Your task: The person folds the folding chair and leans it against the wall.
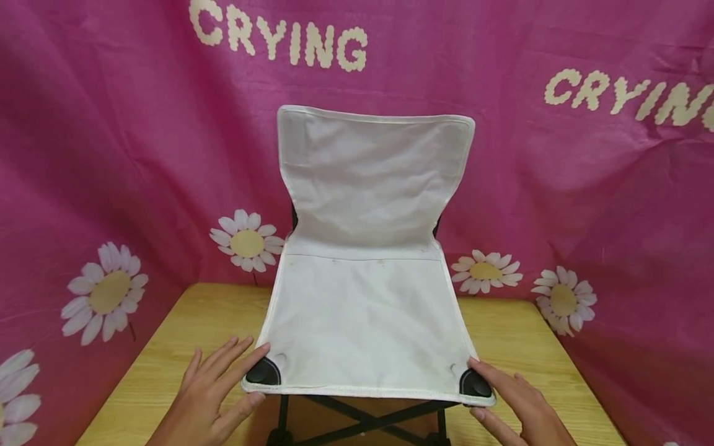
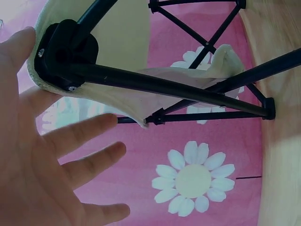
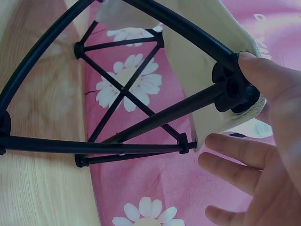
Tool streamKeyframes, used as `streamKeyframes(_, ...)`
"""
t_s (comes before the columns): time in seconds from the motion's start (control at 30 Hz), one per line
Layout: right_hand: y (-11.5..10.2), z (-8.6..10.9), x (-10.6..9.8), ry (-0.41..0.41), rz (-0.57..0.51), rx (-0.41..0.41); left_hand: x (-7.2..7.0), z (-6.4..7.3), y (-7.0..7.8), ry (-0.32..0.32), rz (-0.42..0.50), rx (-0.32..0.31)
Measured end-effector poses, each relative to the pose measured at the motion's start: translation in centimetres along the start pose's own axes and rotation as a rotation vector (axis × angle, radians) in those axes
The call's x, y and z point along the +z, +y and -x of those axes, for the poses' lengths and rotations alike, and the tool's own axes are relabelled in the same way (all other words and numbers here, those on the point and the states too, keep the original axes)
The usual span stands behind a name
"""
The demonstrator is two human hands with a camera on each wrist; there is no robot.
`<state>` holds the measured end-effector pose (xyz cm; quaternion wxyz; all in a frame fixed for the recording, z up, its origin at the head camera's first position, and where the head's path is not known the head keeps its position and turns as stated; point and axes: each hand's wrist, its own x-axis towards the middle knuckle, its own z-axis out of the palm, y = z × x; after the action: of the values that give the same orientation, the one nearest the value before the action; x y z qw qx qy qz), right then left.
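Two hands (image 1: pixel 203 396) (image 1: pixel 530 409), one chair (image 1: pixel 365 316), five-odd daisies (image 1: pixel 246 243)

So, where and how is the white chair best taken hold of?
Probably hold the chair by its front corners, left hand and right hand from the outer sides, pinching above and below: black connectors sit under these corners, while the seat's middle shows only fabric.

The folding camp chair (image 1: pixel 368 254) has a plain white seat (image 1: pixel 362 322) and backrest (image 1: pixel 376 167), black patches (image 1: pixel 263 371) at its front corners and a black tubular frame (image 2: pixel 174 92). Under the chair, the tabletop (image 1: pixel 212 316) is pale yellow woodgrain. Behind and beside the chair, magenta cloth (image 1: pixel 502 62) carries white daisies (image 1: pixel 247 243) with yellow centres; above the chair, cream scalloped lettering (image 1: pixel 295 43) reads "CRYING".
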<state>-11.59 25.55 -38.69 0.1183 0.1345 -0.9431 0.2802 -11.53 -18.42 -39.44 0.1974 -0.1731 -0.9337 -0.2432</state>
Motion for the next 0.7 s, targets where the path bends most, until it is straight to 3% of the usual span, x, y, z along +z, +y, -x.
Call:
streamKeyframes(0.27,0.0,0.3,0.8,0.107,0.109,-0.119,0.8,0.3,-0.2,0.091,0.078,0.02)
streamKeyframes(0.43,-0.7,0.8,1.5,0.158,0.114,-0.042,1.5,0.8,-0.2,0.134,0.099,0.04)
streamKeyframes(0.53,-0.9,1.0,1.9,0.18,0.088,-0.011,1.9,1.0,0.0,0.169,0.129,0.014)
streamKeyframes(0.7,-1.4,1.2,2.4,0.21,0.019,0.055,2.8,1.0,0.1,0.256,0.236,0.019)
